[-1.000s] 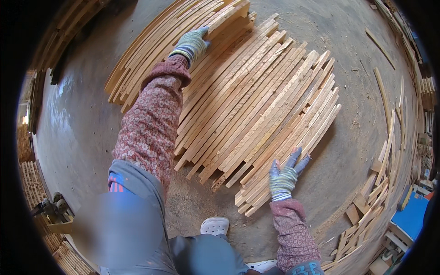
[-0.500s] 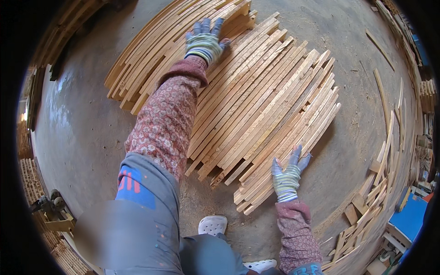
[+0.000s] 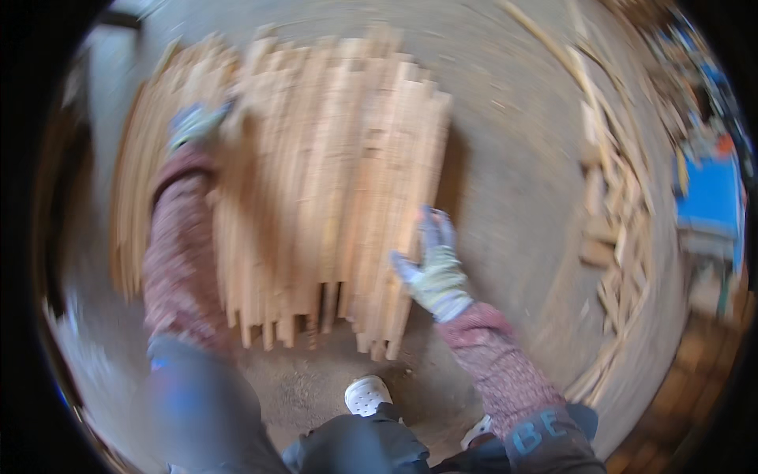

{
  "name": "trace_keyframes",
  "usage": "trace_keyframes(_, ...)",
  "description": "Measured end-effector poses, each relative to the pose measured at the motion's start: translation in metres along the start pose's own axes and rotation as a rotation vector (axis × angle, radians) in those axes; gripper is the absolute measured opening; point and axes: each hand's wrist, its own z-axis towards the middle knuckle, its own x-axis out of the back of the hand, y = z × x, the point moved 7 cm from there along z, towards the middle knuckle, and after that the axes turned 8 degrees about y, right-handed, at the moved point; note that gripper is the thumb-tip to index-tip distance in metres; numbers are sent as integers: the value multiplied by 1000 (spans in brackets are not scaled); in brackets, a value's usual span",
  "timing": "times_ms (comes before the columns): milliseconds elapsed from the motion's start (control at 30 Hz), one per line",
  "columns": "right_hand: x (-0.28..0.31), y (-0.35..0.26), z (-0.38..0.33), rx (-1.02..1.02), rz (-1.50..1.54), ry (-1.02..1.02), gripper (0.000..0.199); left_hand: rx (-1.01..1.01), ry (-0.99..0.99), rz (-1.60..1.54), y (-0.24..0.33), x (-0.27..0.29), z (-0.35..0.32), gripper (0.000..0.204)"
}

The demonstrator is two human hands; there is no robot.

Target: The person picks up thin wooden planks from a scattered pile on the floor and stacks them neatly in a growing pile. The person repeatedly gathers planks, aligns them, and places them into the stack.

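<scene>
A broad layer of pale wooden strips (image 3: 335,174) lies side by side on the floor in front of me. My left hand (image 3: 197,124), in a striped knitted glove with grey fingers, reaches over the far left part of the strips. Motion smears its fingers, so its grip is unclear. At the right edge of the layer is my right hand (image 3: 434,272), gloved the same way. Its thumb is spread over the outermost strips while the fingers stretch forward along their side. The strips' near ends are uneven.
Loose wood offcuts (image 3: 612,229) lie in a long heap on the floor to the right. Beyond them stands a blue-topped object (image 3: 707,197). My white clog (image 3: 367,395) is just short of the strips' near ends.
The view has turned, so the strips now run nearly straight away from me and sit farther left. Both hands appear farther left too; my right hand remains at the right edge.
</scene>
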Motion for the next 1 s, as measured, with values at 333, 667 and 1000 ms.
trace_keyframes(333, 100, 138, -129, -527, -156, -285, 71, -407, 624, -1070, 338, 144, -180, 54)
trace_keyframes(667, 476, 264, -220, -535, -677, -122, 71, -1059, -320, -53, 494, 110, -297, 94)
trace_keyframes(1000, 498, 378, -769, -1567, -530, 346, 48, -1006, -479, 218, 527, 129, -306, 91)
